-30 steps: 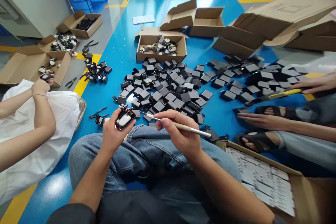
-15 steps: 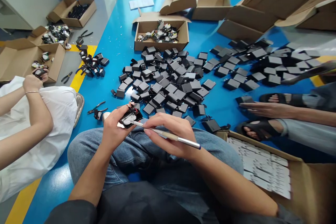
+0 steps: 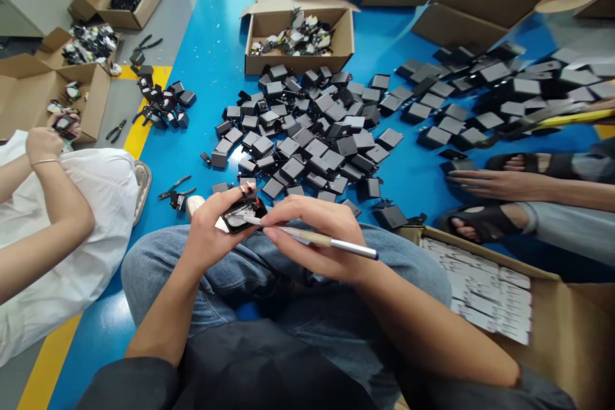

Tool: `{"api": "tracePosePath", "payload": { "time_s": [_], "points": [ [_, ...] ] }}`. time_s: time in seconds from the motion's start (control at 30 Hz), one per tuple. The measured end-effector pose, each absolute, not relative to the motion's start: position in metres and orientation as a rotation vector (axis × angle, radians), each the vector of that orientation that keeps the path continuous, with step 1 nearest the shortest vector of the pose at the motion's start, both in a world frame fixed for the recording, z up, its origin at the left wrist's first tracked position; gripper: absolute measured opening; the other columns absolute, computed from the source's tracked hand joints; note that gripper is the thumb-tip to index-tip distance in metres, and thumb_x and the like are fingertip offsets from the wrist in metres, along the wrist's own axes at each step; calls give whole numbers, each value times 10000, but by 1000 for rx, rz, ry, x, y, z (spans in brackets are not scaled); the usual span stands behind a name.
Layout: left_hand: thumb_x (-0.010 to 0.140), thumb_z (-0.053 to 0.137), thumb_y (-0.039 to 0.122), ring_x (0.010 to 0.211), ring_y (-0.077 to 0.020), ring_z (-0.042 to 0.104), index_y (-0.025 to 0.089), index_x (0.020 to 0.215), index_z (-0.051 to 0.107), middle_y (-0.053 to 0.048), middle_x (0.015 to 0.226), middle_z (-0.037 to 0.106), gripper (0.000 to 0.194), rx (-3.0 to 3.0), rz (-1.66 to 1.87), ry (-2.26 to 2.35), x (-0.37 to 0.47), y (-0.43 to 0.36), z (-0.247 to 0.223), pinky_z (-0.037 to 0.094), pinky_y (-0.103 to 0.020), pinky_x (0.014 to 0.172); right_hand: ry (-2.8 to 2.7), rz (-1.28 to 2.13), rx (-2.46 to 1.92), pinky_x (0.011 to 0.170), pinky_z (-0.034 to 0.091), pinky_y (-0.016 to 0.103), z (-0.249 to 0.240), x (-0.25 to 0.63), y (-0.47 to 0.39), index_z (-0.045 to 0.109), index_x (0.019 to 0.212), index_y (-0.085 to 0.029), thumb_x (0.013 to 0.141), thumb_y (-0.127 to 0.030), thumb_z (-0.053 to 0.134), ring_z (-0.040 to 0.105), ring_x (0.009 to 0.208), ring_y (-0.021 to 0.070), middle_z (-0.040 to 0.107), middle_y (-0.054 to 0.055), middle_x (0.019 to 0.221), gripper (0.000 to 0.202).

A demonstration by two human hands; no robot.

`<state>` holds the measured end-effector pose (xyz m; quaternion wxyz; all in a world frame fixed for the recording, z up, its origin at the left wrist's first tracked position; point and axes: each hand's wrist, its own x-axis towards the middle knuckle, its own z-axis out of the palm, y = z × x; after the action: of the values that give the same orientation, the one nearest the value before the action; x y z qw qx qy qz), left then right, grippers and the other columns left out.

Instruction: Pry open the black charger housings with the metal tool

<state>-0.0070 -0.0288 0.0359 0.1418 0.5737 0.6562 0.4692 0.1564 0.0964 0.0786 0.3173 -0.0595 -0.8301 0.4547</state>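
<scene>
The person wears a black fabric top (image 3: 273, 365) with charcoal sleeves (image 3: 139, 359) ending near the elbows, and creased blue denim jeans (image 3: 161, 269), faded paler over the knees. The left hand (image 3: 209, 227) and right hand (image 3: 334, 224) are bare.

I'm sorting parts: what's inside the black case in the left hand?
The black case shows a white part and a bit of red; whatever lies beneath them or behind the pen-like tool is covered.
</scene>
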Motion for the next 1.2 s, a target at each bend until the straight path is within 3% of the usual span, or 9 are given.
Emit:
{"api": "tracePosePath", "payload": {
  "time_s": [0.23,0.63,1.2],
  "points": [
    [826,757,379,1179,-242,671,212,1309,603,-103,1300,684,534,1650,1323,1911,-7,-28,36,555,-348,1015,-2197,1194,-168,619,547,240,77,156,97,650,919,-222,890,-156,639,683,669,131,726,16,788,73],
    [841,743,381,1104,-235,703,228,1321,606,-102,1276,697,522,1728,1287,1921,-9,-28,36,590,-348,946,-2212,1264,-194,585,536,219,78,155,100,666,896,-221,882,-156,662,688,655,124,730,12,786,67],
    [859,723,379,1130,-244,694,223,1313,610,-111,1278,695,494,1800,1234,1949,-10,-28,35,575,-360,965,-2221,1220,-242,559,517,207,75,153,97,646,854,-212,872,-153,646,634,578,102,726,0,763,61]
  ]
}}
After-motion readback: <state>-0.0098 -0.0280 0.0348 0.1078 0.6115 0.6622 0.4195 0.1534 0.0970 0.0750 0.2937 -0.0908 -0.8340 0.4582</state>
